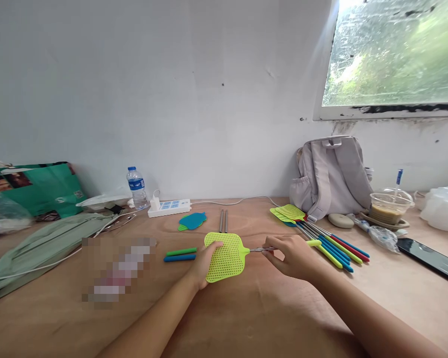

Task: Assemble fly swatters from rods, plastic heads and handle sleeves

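A yellow-green fly swatter [227, 258] is between my two hands, above the table. My left hand [206, 261] grips its perforated head, thumb on top. Around its metal rod, close to the head, the fingers of my right hand [289, 252] are closed; part of its yellow handle shows past that hand. Beyond the head lie two bare metal rods [223, 221]. Left of my left hand are a green handle [181, 251] and a blue handle [179, 258]. Farther back rest loose swatter heads, a blue one [194, 221] over a green one.
Several fly swatters [332, 243] lie piled at the right, before a grey backpack [332, 174]. A drink cup [388, 209] and a phone [433, 258] are farther right. A power strip [169, 207], water bottle [136, 186] and green bag [37, 189] stand along the wall at left.
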`<state>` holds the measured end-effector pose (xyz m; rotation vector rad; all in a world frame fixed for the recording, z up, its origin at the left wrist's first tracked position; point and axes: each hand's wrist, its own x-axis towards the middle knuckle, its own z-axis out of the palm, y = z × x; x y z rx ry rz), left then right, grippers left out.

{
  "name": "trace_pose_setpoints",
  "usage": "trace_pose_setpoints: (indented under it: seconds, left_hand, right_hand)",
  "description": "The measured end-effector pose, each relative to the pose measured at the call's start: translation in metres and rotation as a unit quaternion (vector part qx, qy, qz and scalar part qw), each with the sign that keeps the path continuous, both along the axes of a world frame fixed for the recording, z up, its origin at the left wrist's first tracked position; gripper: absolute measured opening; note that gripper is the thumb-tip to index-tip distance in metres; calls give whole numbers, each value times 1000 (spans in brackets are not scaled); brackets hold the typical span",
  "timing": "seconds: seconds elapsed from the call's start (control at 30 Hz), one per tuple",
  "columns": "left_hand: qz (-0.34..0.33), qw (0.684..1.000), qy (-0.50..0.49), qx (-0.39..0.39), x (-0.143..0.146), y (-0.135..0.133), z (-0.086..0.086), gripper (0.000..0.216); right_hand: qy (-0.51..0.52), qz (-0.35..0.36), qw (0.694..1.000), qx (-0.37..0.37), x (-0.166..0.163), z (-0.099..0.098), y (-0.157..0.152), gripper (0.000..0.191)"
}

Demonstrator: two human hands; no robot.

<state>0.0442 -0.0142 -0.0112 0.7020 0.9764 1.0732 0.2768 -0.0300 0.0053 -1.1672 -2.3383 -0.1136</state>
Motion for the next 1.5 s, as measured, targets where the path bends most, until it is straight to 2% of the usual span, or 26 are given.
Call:
trace_pose_setpoints:
  seconds: [0.1, 0.23, 0.4, 0.57, 0.77, 0.87, 1.0, 1.07, 1.17, 1.23, 1.3, 1.4, 1.5]
  left_hand:
    - [16, 999, 37, 12, 3, -4, 0, 15]
    - [24, 997, 60, 46, 6, -10, 0, 22]
    - [49, 997, 20, 52, 8, -15, 9, 24]
    - [40, 997, 4, 62, 5, -16, 15, 27]
    - [13, 992, 70, 106, -2, -5, 4, 22]
    - [-10, 986, 105, 129, -9, 5, 4, 26]
    - [-31, 990, 66, 124, -26, 17, 10, 26]
    - [-35, 991, 24, 129, -35, 22, 12, 24]
    - [-12, 986, -5, 167, -48, 31, 14, 26]
    - [68, 978, 35, 194, -56, 37, 14, 23]
    - [181, 952, 120, 216, -63, 44, 13, 21]
    - [283, 903, 232, 225, -75, 53, 9, 20]
    - [316, 874, 295, 222, -87, 58, 8, 17]
  right_hand:
    - [1, 7, 1000, 3, -1, -3, 0, 13]
    - [7, 5, 1000, 6, -1, -7, 0, 14]
    - [76, 13, 997, -25, -5, -12, 0, 18]
    - [110, 28, 994, -9, -9, -11, -3, 17]
    - [52, 11, 998, -21, -8, -10, 0, 14]
    - [12, 26, 999, -28, -5, -5, 4, 15]
    - [-19, 88, 996, -16, 12, 1, 12, 25]
    - [-11, 89, 996, 8, 26, 0, 19, 27]
    - [44, 16, 997, 66, 51, -6, 35, 29]
    - [86, -84, 988, 99, 69, -12, 46, 30]
    - [96, -207, 969, 100, 85, -19, 55, 30]
    - [38, -367, 929, 20, 107, -30, 61, 26]
    - [-9, -438, 895, -83, 118, -36, 64, 19]
